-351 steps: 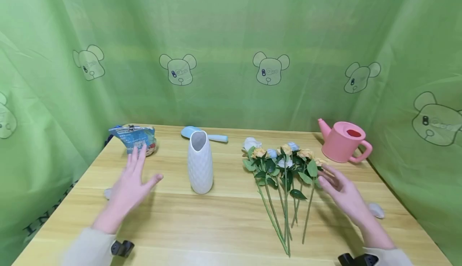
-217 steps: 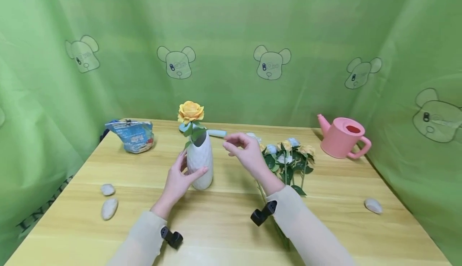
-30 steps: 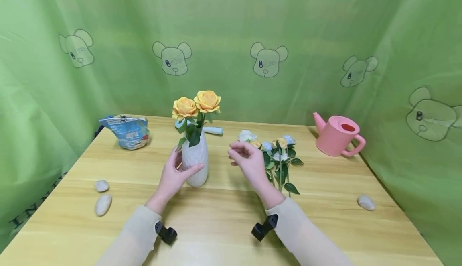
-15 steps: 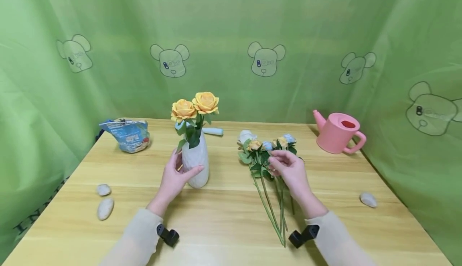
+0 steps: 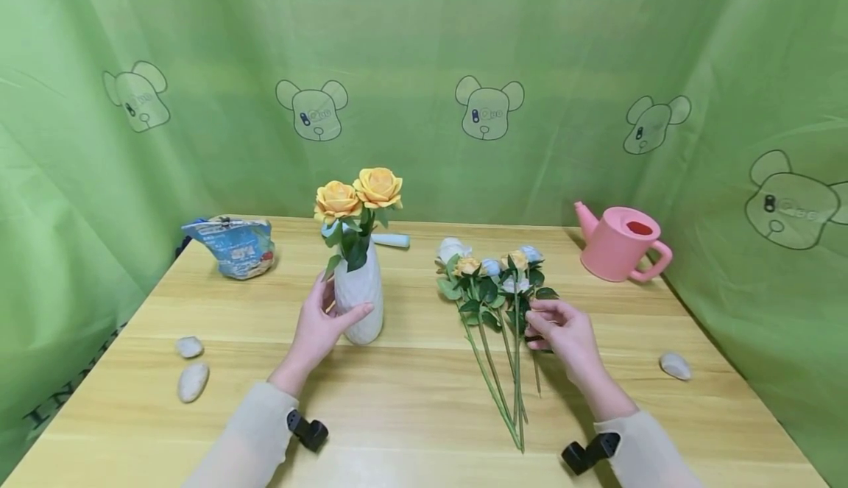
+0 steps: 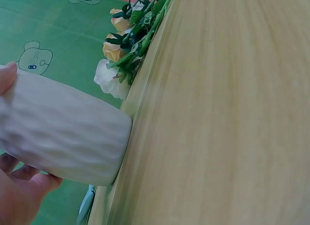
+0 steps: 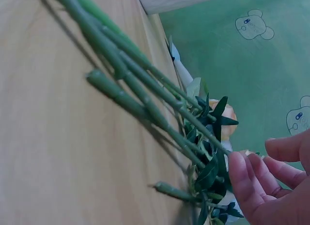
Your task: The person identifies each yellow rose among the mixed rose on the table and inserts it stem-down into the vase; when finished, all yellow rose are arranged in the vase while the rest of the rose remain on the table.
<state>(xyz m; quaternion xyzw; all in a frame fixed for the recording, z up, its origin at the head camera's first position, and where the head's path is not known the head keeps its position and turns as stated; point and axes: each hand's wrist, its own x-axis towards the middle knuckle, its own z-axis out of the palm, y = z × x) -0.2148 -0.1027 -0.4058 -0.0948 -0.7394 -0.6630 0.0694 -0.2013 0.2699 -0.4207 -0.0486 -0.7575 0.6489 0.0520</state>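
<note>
At table centre stands a white ribbed vase point(image 5: 358, 302) with two orange roses point(image 5: 358, 195) upright in it, and at its three o'clock a loose bunch of flowers point(image 5: 497, 304) lies flat, stems toward the near edge. Pale wooden table point(image 5: 411, 400), green bear-print curtain point(image 5: 424, 68) all round. Left hand point(image 5: 316, 326) cups the vase at its nine o'clock, fingers curled round it. Right hand point(image 5: 563, 330) sits at the bunch's three o'clock, fingertips pinching a stem among the leaves.

My white ribbed vase point(image 5: 358, 302) stands upright holding two orange roses point(image 5: 358, 193); loose flower stems point(image 5: 501, 311) lie flat beside it.
</note>
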